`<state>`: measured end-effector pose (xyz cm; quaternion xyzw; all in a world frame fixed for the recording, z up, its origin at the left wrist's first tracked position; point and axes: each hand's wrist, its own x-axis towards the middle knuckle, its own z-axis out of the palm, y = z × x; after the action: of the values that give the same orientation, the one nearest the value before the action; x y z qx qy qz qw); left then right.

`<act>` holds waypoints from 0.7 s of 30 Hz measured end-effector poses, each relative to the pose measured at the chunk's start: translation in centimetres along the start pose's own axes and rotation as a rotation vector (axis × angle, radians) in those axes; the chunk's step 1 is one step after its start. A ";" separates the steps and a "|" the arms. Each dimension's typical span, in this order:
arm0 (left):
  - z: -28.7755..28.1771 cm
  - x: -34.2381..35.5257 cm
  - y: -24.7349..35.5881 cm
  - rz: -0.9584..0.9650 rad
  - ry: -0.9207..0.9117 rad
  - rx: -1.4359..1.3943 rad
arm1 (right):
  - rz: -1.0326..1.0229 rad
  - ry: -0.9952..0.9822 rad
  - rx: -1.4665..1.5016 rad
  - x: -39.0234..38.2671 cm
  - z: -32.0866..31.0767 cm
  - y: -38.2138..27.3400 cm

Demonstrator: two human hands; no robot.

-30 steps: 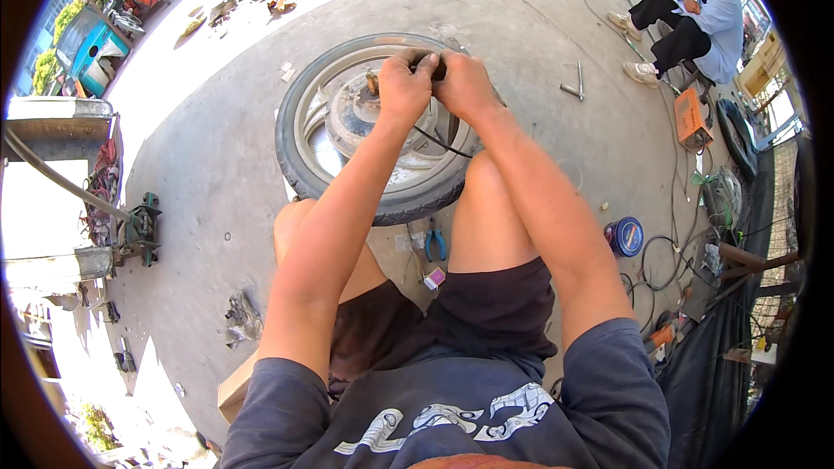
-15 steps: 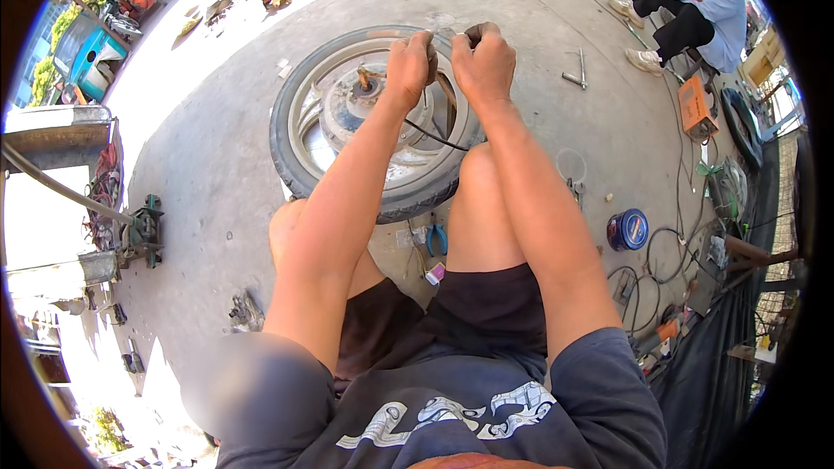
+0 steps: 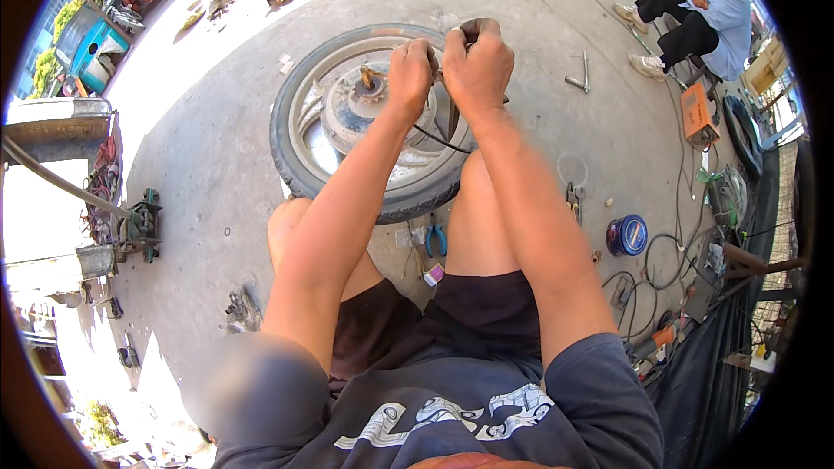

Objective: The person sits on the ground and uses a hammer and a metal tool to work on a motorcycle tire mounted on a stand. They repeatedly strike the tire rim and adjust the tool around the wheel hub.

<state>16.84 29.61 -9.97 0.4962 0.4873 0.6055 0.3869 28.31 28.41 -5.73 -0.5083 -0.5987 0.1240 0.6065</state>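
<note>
A wheel with a black tyre (image 3: 287, 153) and a pale spoked rim lies flat on the floor before my knees. At its middle is a round hub (image 3: 347, 115) with a toothed part and an orange-brown piece on the axle. Over the wheel's right side, my left hand (image 3: 411, 78) is closed with its fingertips pinched together. My right hand (image 3: 476, 68) is closed close beside it, its fingers curled and dark with grime. What lies between the fingers is too hidden to name. A black cable (image 3: 445, 141) runs below the hands across the rim.
Blue-handled pliers (image 3: 436, 241) lie by the tyre's near edge. To the right are a T-shaped wrench (image 3: 580, 78), a blue tub (image 3: 626, 234), an orange box (image 3: 698, 115) and loose cables. A person (image 3: 708, 26) sits at the far right. A bench vise (image 3: 143, 224) stands left.
My right hand has shifted slightly left, so the two hands are closer together. My left hand has come slightly lower. The wheel stays in place.
</note>
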 end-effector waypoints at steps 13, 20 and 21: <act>1.9 -2.4 0.4 0.097 0.153 0.137 | 0.059 0.103 0.141 -0.9 -1.4 -2.9; -0.1 -0.6 1.1 0.433 -0.183 0.392 | -0.011 0.087 0.265 -2.8 -0.4 -5.5; -0.7 -1.0 2.7 0.360 -0.262 0.361 | -0.029 0.091 0.260 -2.7 -0.2 -5.6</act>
<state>16.39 27.88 -7.55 0.7097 0.4370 0.4987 0.2381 25.23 23.71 -3.06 -0.4216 -0.5568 0.1687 0.6955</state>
